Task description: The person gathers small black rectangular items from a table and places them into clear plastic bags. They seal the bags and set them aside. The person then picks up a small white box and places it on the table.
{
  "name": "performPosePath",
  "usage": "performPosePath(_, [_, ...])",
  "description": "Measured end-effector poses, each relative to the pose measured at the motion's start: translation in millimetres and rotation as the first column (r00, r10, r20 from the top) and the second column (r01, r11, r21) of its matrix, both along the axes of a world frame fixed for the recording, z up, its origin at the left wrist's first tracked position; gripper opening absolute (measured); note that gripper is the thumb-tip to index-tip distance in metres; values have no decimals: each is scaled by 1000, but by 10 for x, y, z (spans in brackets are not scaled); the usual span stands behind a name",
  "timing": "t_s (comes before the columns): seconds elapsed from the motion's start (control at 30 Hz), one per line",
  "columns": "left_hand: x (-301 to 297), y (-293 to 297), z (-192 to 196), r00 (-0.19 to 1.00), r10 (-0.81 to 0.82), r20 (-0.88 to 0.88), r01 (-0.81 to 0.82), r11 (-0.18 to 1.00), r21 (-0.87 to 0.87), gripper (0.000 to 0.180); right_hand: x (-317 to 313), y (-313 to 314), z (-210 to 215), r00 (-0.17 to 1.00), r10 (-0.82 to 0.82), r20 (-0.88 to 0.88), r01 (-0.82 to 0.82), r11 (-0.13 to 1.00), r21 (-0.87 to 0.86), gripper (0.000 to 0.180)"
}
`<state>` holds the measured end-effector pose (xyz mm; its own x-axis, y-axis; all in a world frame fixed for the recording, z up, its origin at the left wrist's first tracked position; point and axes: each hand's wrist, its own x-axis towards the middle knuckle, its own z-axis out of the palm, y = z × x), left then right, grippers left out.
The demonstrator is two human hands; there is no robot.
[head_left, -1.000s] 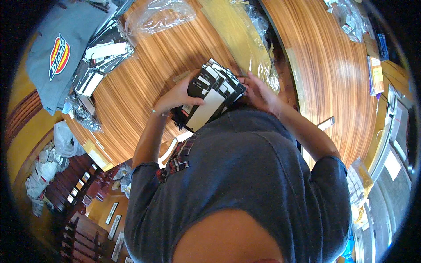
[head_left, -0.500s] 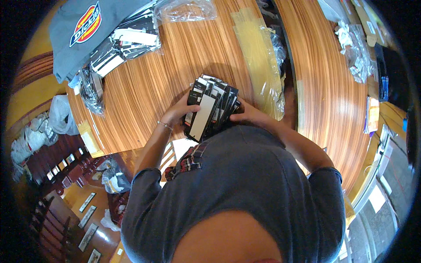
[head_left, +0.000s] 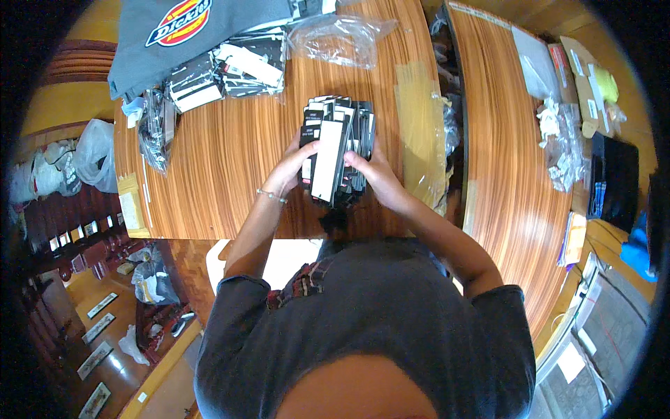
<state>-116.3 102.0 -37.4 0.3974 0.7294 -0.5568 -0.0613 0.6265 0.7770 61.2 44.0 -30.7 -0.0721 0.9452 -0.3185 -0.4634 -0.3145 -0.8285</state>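
A: Item one, the held lot?

B: Stack of black-and-white hang tags (head_left: 335,150), fanned slightly, over the striped wooden table (head_left: 230,160), centre, near its front edge. Left hand (head_left: 293,171) clasps the left side, thumb across a long white tag; right hand (head_left: 373,171) clasps the right side. Both are closed on the stack.

A: Change from the earlier frames?

B: A second ago the stack sat tilted, held close to the body at the table's edge. Now it stands squared, long edges running near-to-far, and lies a little farther out over the wood. Both hands have kept their grasp throughout. My reading: the tags are being evened up into one tidy bundle, and that work looks well along.

A: Surrounding stock?

B: Far left: folded grey garment (head_left: 174,35) with a coloured badge. Just beside it, a loose heap of similar tags (head_left: 223,70). Far centre: crumpled clear plastic bag (head_left: 342,38). Right of the stack: flat clear bags (head_left: 422,126) lying along the table's edge. Second table (head_left: 509,174) further right, carrying more crumpled plastic (head_left: 558,146) and cardboard.

A: Wrist item?

B: Thin bracelet (head_left: 271,196), left wrist.
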Motion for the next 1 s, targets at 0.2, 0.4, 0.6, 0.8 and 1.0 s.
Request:
performPosePath(0.2, [253, 643, 276, 996, -74, 51, 62, 976, 211, 76, 169, 515, 178, 993, -29, 114, 19, 996, 92, 65])
performPosePath(0.4, [311, 1220, 309, 990, -138, -24, 137, 924, 358, 79, 211, 942, 213, 992, -99, 75, 87, 985, 151, 71])
performPosePath(0.6, [288, 1753, -103, 980, -152, -130, 186, 934, 305, 77, 207, 1635, -361, 991, -22, -134, 23, 1000, 0, 60])
performPosePath(0.8, [358, 1798, -257, 999, -14, -31, 25, 915, 402, 53, 227, 1742, -306, 972, -180, 149, 160, 977, 138, 62])
performPosePath(1.0, [594, 1857, -266, 943, 217, -254, -53, 848, 527, 47, 412, 1980, -316, 990, -142, -10, 142, 989, -35, 61])
